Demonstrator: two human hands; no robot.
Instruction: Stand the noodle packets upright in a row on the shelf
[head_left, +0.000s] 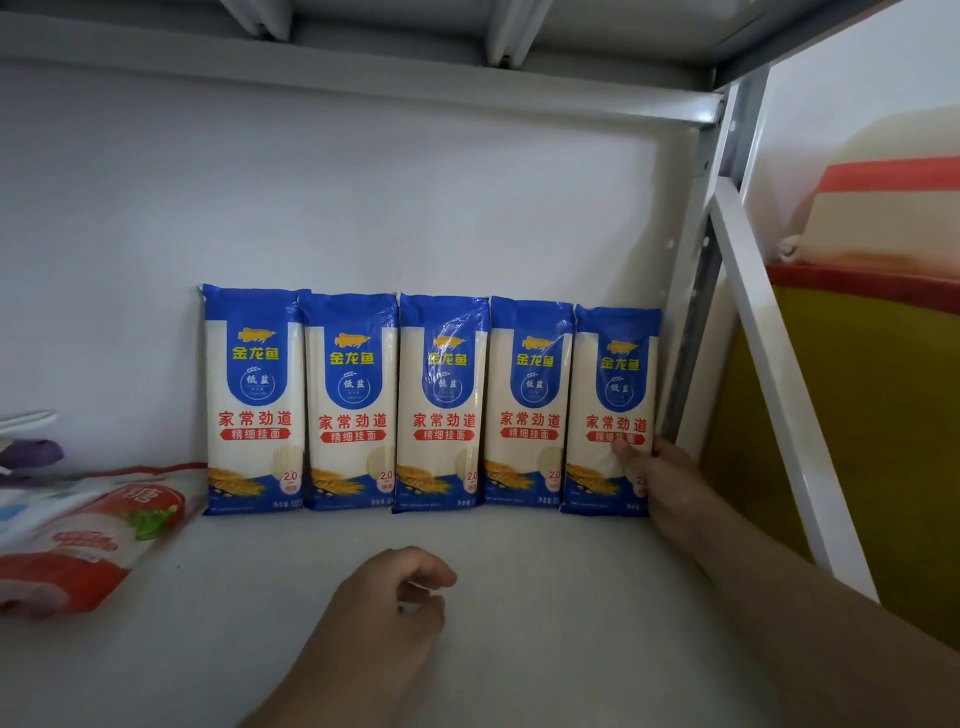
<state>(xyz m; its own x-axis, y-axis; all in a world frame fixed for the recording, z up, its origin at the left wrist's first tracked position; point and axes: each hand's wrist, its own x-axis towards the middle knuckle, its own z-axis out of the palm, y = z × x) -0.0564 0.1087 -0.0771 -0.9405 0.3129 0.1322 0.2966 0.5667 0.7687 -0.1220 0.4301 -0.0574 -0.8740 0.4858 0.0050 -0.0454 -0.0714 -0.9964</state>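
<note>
Several blue-and-white noodle packets stand upright side by side against the back wall of the white shelf. The leftmost packet starts the row and the rightmost packet ends it beside the shelf's corner post. My right hand grips the lower right edge of that rightmost packet, thumb on its front. My left hand hovers low over the shelf in front of the row, fingers loosely curled, holding nothing.
A red-and-white sugar bag lies flat at the left of the shelf, with purple and white items behind it. The metal upright bounds the right side. A large yellow and red sack stands beyond it.
</note>
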